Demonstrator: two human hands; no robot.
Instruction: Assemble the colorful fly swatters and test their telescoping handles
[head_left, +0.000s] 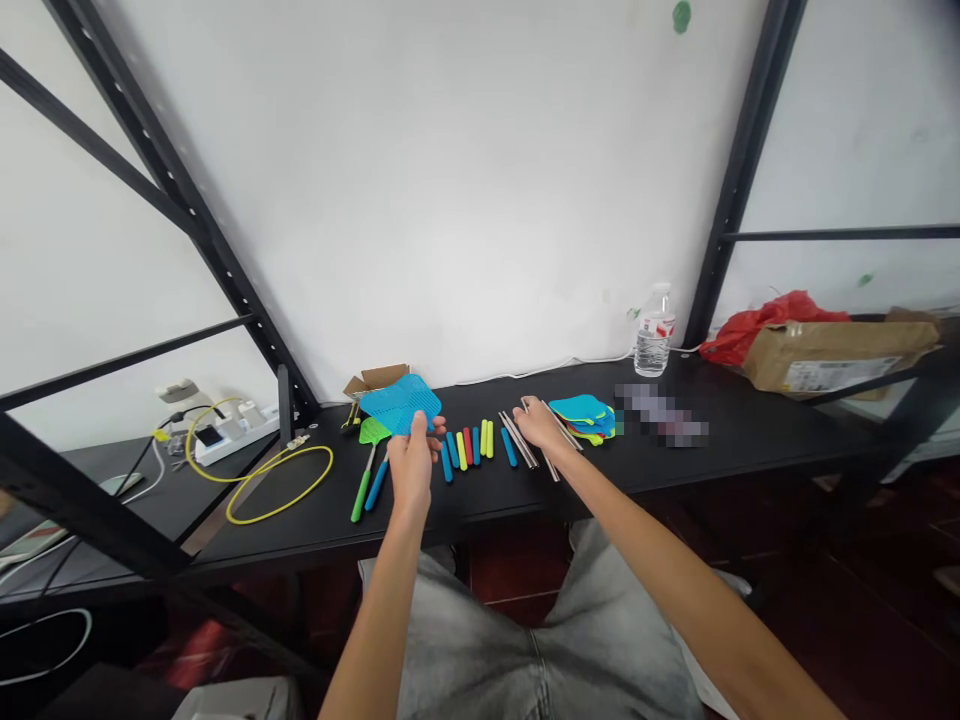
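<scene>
Pinched in my left hand (411, 462) is a blue fly swatter head (401, 402), a flat mesh paddle raised over the table. Below it lie a fly swatter with a green handle (361, 495) and another with a blue handle (377, 484); their upper parts are partly covered. My right hand (538, 425) is closed around a thin metal rod (552, 468), among more metal rods (519, 440) on the tabletop. Between my hands, several coloured handle grips (475, 446) in blue, yellow and red lie in a row. Right of my right hand sits a stack of swatter heads (582, 412), blue on top.
A water bottle (654, 332) stands near the wall. Farther right are a cardboard box (840, 355) and a red bag (780, 315). At left, a yellow cable (279, 462) and a power strip (238, 437) lie beside the black rack post (225, 270). A small open box (382, 378) is behind the swatters.
</scene>
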